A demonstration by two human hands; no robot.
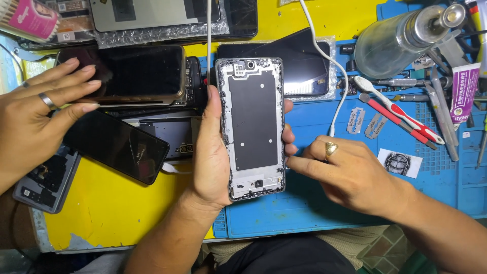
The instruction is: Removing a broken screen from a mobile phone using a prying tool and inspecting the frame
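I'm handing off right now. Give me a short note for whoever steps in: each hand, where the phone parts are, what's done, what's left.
Left hand: grips the open phone frame upright over the blue mat, bare inner side facing up.
Right hand: empty, fingertips at the frame's right edge, gold ring on.
Another person's hand at the left rests on a dark phone; not yours.
Parts: loose black screen on the yellow table; razor blades and toothbrush to the right on the mat.
Done: frame is stripped, with adhesive residue along the edges.
Left: judging by that residue, probably cleaning the edges.
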